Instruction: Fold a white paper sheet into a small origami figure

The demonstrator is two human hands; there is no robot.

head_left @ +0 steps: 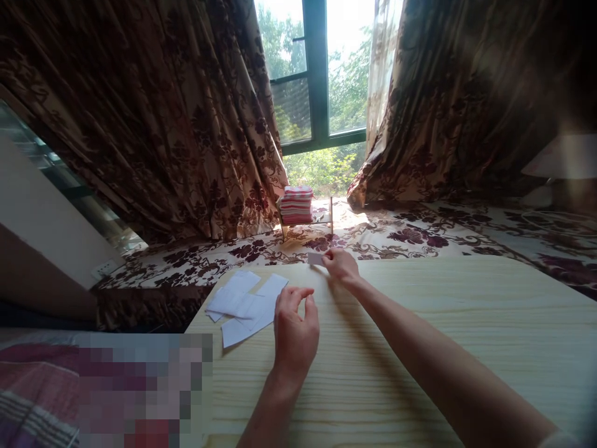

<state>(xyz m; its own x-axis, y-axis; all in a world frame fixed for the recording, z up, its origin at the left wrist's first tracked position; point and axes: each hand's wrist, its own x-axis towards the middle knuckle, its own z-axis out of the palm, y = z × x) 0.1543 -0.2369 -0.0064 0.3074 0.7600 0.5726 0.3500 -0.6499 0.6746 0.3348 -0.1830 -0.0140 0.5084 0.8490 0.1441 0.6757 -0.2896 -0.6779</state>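
View across a pale, wood-grained, round-cornered surface (466,323), as seen by an onlooker in the room. The right hand (342,264) reaches out to the far edge, its thumb and fingers clamped together on one end of a small greyish-white paper slip (314,258); the slip points leftward, near the edge (whether it touches the wood, I cannot tell). The left hand (296,320) is nearer, in the middle of the view, its fingers curled and the thumb apart from the forefinger. Just beside it, to the left, several white rectangular paper sheets (245,303) lie loosely overlapped at different angles on the surface; whether the hand touches the closest sheet is unclear.

Beyond the edge, a ledge covered in cream fabric with dark red flowers (405,236) bears a small stand with thin uprights (331,214), on which a stack of folded red-and-white striped cloths (297,205) sits at the left. Behind, a green-framed window (318,74) shows sunlit foliage between a flowered brown curtain on the left (200,106) and a matching, darker one on the right (448,106)
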